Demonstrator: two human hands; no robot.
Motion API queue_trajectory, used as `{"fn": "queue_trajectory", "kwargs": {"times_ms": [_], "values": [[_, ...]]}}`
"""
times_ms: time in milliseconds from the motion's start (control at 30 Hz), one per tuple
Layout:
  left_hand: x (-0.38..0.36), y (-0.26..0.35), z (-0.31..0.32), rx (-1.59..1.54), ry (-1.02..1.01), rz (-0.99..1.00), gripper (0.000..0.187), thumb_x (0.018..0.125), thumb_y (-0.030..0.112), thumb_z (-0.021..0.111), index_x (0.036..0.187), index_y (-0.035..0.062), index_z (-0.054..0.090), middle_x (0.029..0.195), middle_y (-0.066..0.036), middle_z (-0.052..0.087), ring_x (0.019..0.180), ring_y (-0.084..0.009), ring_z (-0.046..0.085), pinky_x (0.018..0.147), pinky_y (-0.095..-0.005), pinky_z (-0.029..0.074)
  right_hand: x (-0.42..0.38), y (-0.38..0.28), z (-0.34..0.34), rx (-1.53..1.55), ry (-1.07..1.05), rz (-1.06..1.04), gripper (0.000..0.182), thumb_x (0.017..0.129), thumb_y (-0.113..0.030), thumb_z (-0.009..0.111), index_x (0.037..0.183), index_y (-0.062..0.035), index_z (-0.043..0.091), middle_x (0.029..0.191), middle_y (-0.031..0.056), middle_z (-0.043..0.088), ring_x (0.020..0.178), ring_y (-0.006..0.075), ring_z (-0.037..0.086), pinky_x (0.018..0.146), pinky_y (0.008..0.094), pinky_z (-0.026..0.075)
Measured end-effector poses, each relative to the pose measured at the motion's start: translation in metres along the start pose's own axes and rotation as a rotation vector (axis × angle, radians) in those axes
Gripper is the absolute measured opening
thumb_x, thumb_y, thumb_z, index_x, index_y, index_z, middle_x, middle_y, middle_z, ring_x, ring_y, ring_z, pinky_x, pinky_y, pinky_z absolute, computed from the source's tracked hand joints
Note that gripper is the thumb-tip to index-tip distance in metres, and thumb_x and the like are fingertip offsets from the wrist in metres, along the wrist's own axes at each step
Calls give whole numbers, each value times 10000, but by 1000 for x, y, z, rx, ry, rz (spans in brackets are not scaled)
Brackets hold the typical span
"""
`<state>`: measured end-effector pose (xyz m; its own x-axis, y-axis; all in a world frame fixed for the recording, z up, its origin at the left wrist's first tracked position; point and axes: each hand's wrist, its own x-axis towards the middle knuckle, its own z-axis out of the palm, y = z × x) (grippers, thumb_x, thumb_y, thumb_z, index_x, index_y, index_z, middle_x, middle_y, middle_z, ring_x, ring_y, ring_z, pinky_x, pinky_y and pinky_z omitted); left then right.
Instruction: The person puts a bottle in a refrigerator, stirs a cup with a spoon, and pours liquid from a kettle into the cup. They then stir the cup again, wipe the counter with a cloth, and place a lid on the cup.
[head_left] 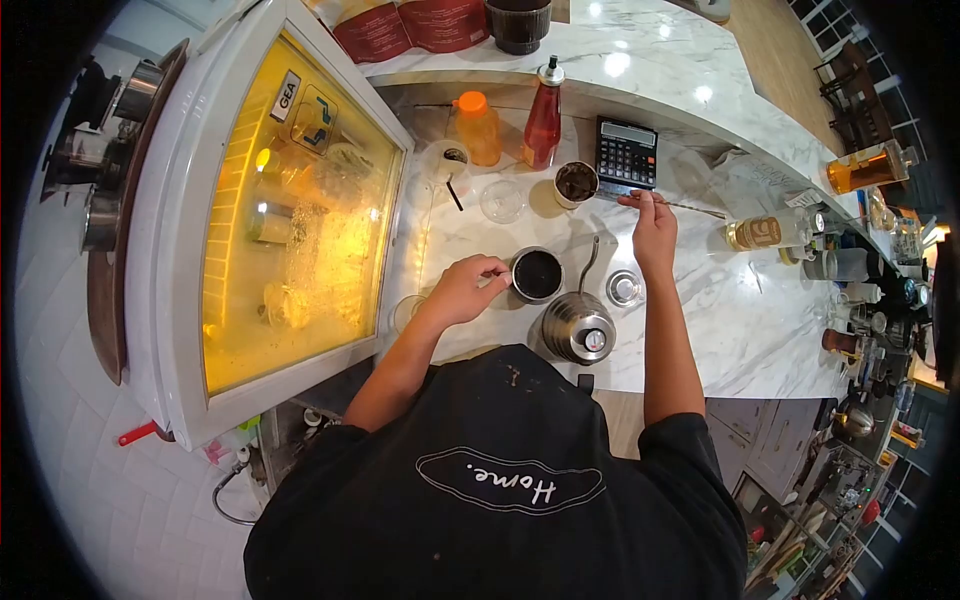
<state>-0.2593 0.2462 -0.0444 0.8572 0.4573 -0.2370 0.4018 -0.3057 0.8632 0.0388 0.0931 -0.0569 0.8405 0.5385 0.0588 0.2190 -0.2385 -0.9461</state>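
Note:
My left hand (470,288) is closed at the left side of a cup of black liquid (538,276), thumb and forefinger pinched at its edge. My right hand (655,228) grips a long thin bar spoon (690,208), held level over the counter to the right of a paper cup (576,184) with dark brown contents. Close in front of my body stands a steel gooseneck kettle (578,330), its spout pointing away from me. A small round glass or lid (623,288) lies between the kettle and my right forearm. Beyond the hands sits a black calculator (627,153).
A glass-doored fridge (300,220) borders the left. An orange-capped bottle (478,130), a red syrup bottle (543,115) and a clear plastic lid (503,201) stand at the back. A labelled bottle (770,231) lies at right. The raised marble ledge (640,60) runs behind.

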Motion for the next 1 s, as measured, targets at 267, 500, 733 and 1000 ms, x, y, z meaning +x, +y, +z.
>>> {"fn": "queue_trajectory", "kwargs": {"times_ms": [267,500,733,1000], "values": [[1,0,1,27,22,41,242,964,270,691,1052,48,730,1003,-150,734,957,-299,718,852,-394,552,-15,-49,-9,-249,16,-97,408,1095,-229,496,991,25,799,1113,102,739,1070,219,660,949,325,478],[-1,-2,3,38,15,8,255,977,268,690,1063,29,718,1009,-141,742,961,-270,707,871,-388,540,-55,-95,-35,-99,145,-201,369,1088,-198,492,1005,51,751,1105,126,742,1013,233,712,933,346,502],[1,-1,3,46,-13,-37,237,988,256,674,1066,35,713,989,-110,751,945,-241,701,875,-376,535,-140,-96,-49,163,53,-157,345,1103,-150,447,1070,48,728,1155,163,723,1197,250,640,1001,384,488],[6,-3,-2,98,-36,-19,274,975,292,681,1034,30,734,954,-122,755,898,-241,706,835,-364,541,-186,-90,-3,-294,0,-411,166,1012,-62,570,1037,-35,731,1077,113,727,1175,321,632,1018,442,445]]}}
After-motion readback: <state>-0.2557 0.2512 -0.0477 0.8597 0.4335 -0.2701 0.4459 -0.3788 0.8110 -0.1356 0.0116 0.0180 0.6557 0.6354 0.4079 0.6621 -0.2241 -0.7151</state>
